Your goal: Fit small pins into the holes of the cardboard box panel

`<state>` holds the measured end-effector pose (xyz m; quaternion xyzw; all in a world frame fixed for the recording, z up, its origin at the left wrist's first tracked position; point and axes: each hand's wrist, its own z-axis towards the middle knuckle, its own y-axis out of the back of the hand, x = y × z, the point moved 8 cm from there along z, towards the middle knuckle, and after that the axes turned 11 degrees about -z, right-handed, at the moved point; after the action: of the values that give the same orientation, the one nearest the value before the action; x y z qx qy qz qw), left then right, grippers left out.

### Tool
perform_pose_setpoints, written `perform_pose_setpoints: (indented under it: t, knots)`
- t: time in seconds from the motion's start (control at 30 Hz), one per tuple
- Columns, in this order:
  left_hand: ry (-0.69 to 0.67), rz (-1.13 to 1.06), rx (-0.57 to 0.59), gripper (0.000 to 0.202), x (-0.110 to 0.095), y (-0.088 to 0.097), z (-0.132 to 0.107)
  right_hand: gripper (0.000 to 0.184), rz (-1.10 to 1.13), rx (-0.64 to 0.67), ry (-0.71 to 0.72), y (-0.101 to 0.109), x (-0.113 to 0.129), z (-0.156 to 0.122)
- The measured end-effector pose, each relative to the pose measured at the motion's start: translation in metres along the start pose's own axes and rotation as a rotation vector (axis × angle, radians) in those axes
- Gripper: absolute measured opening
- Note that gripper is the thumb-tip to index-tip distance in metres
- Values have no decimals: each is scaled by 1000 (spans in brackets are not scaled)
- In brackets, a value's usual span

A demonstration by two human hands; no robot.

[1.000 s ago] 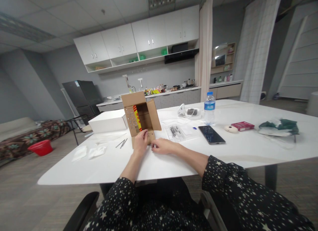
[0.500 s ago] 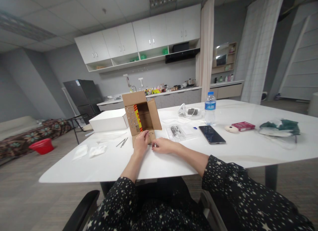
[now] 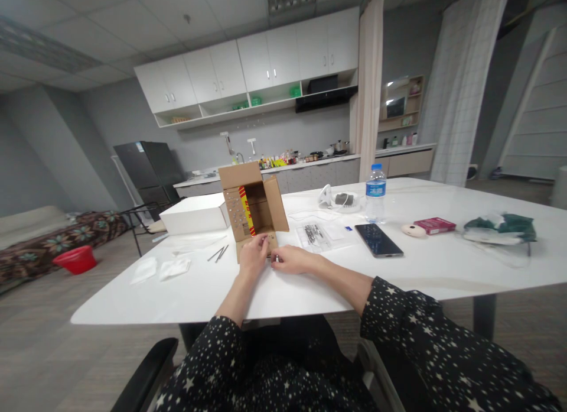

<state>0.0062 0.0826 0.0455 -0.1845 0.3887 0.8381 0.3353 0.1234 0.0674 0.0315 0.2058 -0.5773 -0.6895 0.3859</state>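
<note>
A small brown cardboard box (image 3: pixel 254 208) lies on its side on the white table (image 3: pixel 310 282), its flaps open toward me, red and yellow tape on the left flap. My left hand (image 3: pixel 252 255) grips the box's lower flap with bent fingers. My right hand (image 3: pixel 290 259) rests on the table just right of that flap, fingers pinched on a small metal piece I cannot make out. Both sleeves are black with white stars.
A white flat box (image 3: pixel 195 216) lies left of the carton. Two thin metal rods (image 3: pixel 217 254) and white cloths (image 3: pixel 162 270) lie at left. A clear bag of small parts (image 3: pixel 313 234), phone (image 3: pixel 378 240), water bottle (image 3: pixel 374 194), red pack (image 3: pixel 433 225) and green cloth (image 3: pixel 500 227) sit at right.
My left hand has slid slightly down on the lower flap. The right hand stays put; the view has shifted a little.
</note>
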Motion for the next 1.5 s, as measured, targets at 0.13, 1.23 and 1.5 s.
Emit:
perform_pose_setpoints:
  t: [0.13,1.23,1.5]
  knots:
    - [0,28,7,28,-3,-1,-1,20,6,-5,7,1,1,0]
    - [-47,-17,102,32,-9,-7,-2,24,-6,3,35,5,6,-2]
    - [-58,16,99,33,-12,-6,-3,22,-13,7,36,6,7,-2]
